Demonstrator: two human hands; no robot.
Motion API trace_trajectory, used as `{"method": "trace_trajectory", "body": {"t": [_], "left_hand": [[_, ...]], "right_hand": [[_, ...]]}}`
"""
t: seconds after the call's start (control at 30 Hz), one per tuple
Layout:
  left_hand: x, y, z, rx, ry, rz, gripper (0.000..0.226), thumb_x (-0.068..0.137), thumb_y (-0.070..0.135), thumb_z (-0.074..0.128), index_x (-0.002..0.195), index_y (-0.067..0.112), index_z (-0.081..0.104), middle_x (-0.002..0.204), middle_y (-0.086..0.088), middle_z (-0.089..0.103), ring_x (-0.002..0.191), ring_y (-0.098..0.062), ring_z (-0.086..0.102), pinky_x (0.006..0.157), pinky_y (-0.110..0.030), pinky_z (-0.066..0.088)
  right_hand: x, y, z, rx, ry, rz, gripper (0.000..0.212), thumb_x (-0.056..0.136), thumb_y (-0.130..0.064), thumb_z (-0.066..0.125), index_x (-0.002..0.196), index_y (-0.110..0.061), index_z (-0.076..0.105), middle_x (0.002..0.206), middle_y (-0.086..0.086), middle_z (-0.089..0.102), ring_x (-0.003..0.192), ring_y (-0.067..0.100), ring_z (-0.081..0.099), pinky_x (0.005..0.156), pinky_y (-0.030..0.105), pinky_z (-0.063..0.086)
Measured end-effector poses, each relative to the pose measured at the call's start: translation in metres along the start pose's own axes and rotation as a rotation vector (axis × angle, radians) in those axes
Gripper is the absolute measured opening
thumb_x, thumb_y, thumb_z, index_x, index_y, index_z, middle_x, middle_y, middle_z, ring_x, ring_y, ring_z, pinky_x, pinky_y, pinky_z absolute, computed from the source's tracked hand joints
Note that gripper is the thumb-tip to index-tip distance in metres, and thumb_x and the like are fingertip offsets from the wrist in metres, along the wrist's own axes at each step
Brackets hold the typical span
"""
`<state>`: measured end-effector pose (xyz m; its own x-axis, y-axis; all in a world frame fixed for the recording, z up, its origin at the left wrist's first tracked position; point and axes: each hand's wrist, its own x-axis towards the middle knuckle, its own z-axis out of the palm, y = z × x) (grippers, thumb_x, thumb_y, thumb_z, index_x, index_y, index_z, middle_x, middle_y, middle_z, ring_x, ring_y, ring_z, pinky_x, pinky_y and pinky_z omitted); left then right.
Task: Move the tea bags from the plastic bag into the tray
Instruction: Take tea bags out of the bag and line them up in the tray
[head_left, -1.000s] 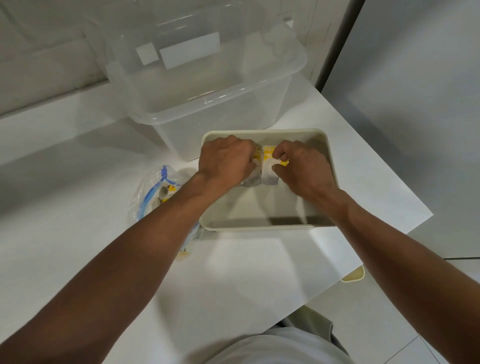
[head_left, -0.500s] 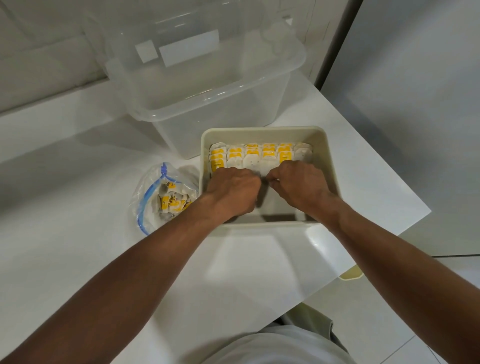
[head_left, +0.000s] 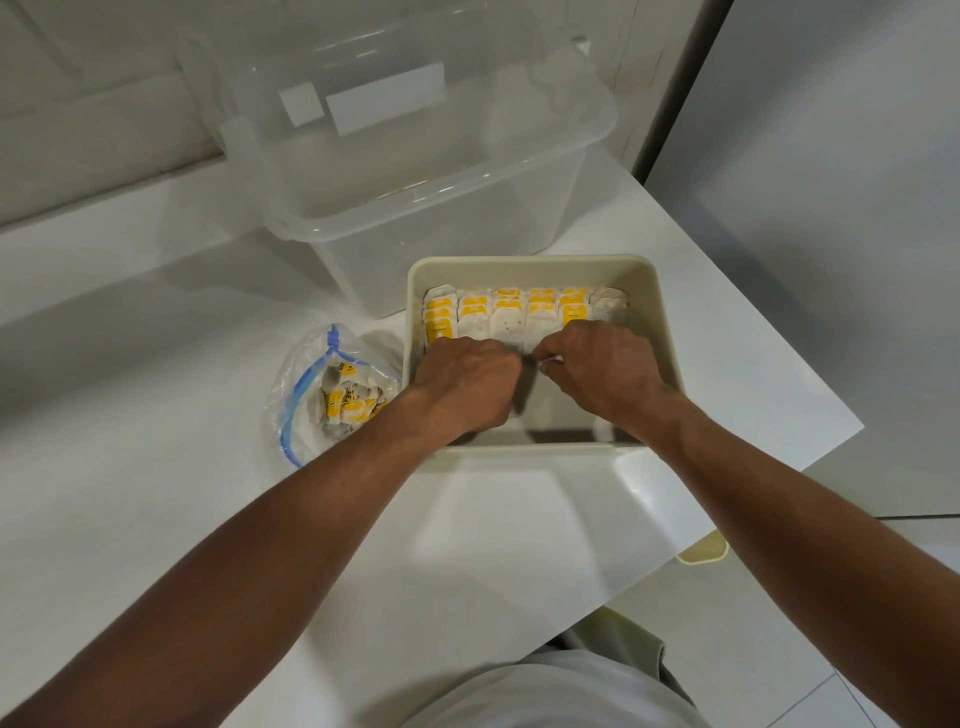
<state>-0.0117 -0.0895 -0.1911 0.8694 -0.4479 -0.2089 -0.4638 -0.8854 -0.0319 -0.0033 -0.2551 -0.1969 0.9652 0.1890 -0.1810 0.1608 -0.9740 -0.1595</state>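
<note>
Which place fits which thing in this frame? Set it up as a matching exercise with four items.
Things:
1. tray
2. plastic bag
3. clear bin
4. right hand

Places:
A. on the table, left of the tray
B. reaching into the tray beside the left hand
C. behind the tray
D. by the table's right corner, tea bags lined along its far end

Pairs: 1-D, 2-A, 3-C, 4-B
</note>
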Motion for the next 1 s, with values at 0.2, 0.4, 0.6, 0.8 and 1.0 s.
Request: {"method": "trace_trajectory", "body": {"t": [0.2, 0.4, 0.6, 0.8, 1.0], "left_hand": [[-0.008, -0.002, -0.013, -0.027, 0.047, 0.019, 0.042, 0.093, 0.036, 0.054, 0.135, 0.032, 0.054, 0.125, -0.003, 0.064, 0.119, -0.030, 0.058, 0.083, -0.040, 0.045], [-0.019, -0.017, -0.026, -0.194, 0.147, -0.022, 0.035, 0.091, 0.053, 0.051, 0.123, 0.041, 0.059, 0.110, 0.009, 0.069, 0.106, -0.020, 0.062, 0.070, -0.030, 0.036], [-0.040, -0.035, -0.042, -0.348, 0.175, -0.081, 0.023, 0.092, 0.046, 0.058, 0.113, 0.041, 0.064, 0.101, 0.022, 0.070, 0.105, -0.013, 0.059, 0.074, -0.028, 0.040], [-0.074, -0.059, -0.045, -0.477, 0.228, -0.116, 0.021, 0.091, 0.047, 0.060, 0.109, 0.041, 0.067, 0.099, 0.023, 0.070, 0.090, -0.006, 0.064, 0.074, -0.028, 0.048], [-0.106, -0.088, -0.036, -0.592, 0.240, -0.232, 0.016, 0.089, 0.044, 0.062, 0.104, 0.044, 0.070, 0.091, 0.024, 0.069, 0.078, -0.003, 0.064, 0.071, -0.030, 0.050]], "right_hand": [[-0.001, 0.000, -0.002, 0.083, 0.018, 0.034, 0.024, 0.093, -0.049, 0.054, 0.113, -0.040, 0.064, 0.116, -0.010, 0.067, 0.105, 0.022, 0.064, 0.082, 0.032, 0.051], [-0.007, 0.000, -0.006, 0.271, 0.002, 0.082, 0.021, 0.086, -0.053, 0.059, 0.099, -0.038, 0.067, 0.099, -0.020, 0.070, 0.097, 0.009, 0.064, 0.082, 0.035, 0.054], [-0.018, -0.015, -0.013, 0.427, 0.034, 0.035, 0.011, 0.086, -0.048, 0.064, 0.090, -0.039, 0.069, 0.094, -0.019, 0.070, 0.090, 0.003, 0.064, 0.082, 0.034, 0.054], [-0.034, -0.048, -0.029, 0.592, -0.008, -0.107, 0.009, 0.089, -0.038, 0.067, 0.088, -0.031, 0.073, 0.083, -0.020, 0.068, 0.077, -0.005, 0.061, 0.079, 0.025, 0.049], [-0.039, -0.086, -0.037, 0.606, -0.015, -0.207, 0.006, 0.088, -0.038, 0.068, 0.086, -0.035, 0.073, 0.074, -0.025, 0.064, 0.071, -0.009, 0.061, 0.066, 0.005, 0.039]]}}
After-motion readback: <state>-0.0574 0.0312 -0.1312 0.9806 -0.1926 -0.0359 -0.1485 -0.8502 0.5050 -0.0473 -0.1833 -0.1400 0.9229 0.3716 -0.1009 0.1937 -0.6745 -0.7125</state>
